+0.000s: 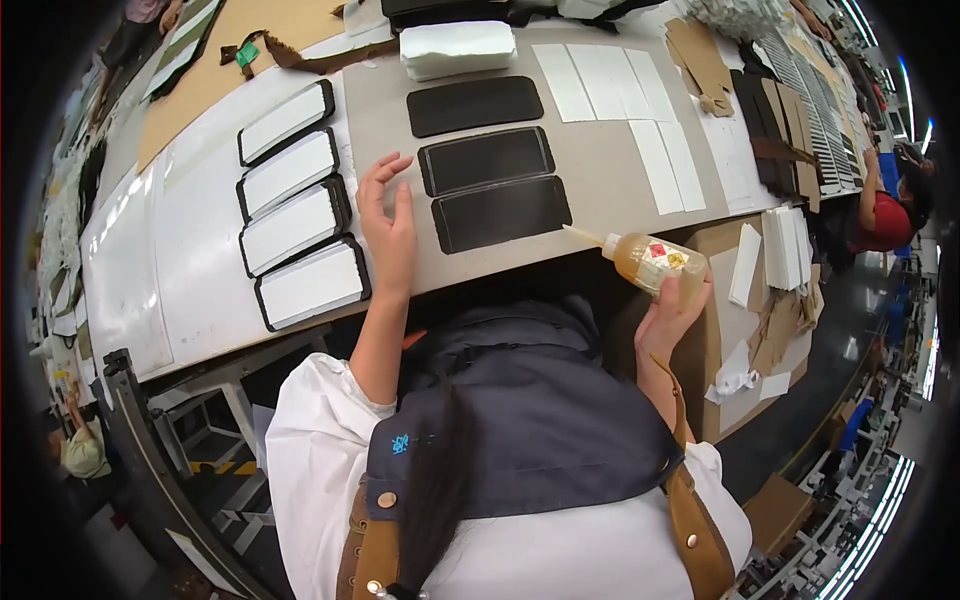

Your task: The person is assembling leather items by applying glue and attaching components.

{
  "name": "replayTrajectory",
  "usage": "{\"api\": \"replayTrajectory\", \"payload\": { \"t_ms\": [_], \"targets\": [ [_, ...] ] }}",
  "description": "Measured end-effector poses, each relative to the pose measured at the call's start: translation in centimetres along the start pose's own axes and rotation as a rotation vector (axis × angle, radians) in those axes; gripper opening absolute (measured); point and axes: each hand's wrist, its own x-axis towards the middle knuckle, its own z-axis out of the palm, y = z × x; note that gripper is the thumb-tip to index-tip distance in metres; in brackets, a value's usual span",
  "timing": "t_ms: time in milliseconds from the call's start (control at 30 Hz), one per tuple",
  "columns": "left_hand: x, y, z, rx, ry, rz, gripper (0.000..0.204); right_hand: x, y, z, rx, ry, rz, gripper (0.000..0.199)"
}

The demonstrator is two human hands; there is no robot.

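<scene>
My right hand holds a clear squeeze bottle of amber glue, its long nozzle pointing left toward the table edge. My left hand rests open on the grey work sheet, fingers spread, just left of three black rectangular pieces laid in a column. Left of that hand lie several black-edged pieces with white faces in a slanted column.
A stack of white sheets sits beyond the black pieces. White strips lie to the right, with brown and dark cut pieces further right. Another person in red works at the far right. My dark apron fills the foreground.
</scene>
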Motion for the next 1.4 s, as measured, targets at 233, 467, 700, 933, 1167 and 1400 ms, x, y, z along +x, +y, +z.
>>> {"api": "replayTrajectory", "payload": {
  "t_ms": [233, 467, 700, 933, 1167, 1400],
  "targets": [
    [0.0, -0.2, -0.1, 0.009, 0.003, 0.019, 0.024, -0.8, -0.2, 0.5, -0.199, -0.048, -0.196, 0.071],
    [0.0, -0.4, -0.2, -0.005, -0.001, 0.027, 0.024, -1.8, -0.2, 1.6, -0.185, -0.149, -0.278, 0.075],
    [-0.1, -0.1, -0.2, 0.006, -0.001, 0.025, 0.023, -3.2, 0.0, 4.1, -0.026, -0.322, -0.323, 0.074],
    [-0.2, 0.1, -0.1, 0.032, -0.009, 0.012, 0.024, -4.1, 1.1, 5.8, 0.063, -0.458, -0.345, 0.077],
    [-0.2, 0.1, -0.2, 0.042, -0.008, 0.018, 0.024, -5.0, 1.3, 8.1, 0.106, -0.603, -0.406, 0.078],
    [-0.1, 0.2, 0.2, 0.021, -0.009, -0.004, 0.024, -2.1, 1.0, 7.3, 0.327, -0.228, 0.115, 0.052]
  ]
}}
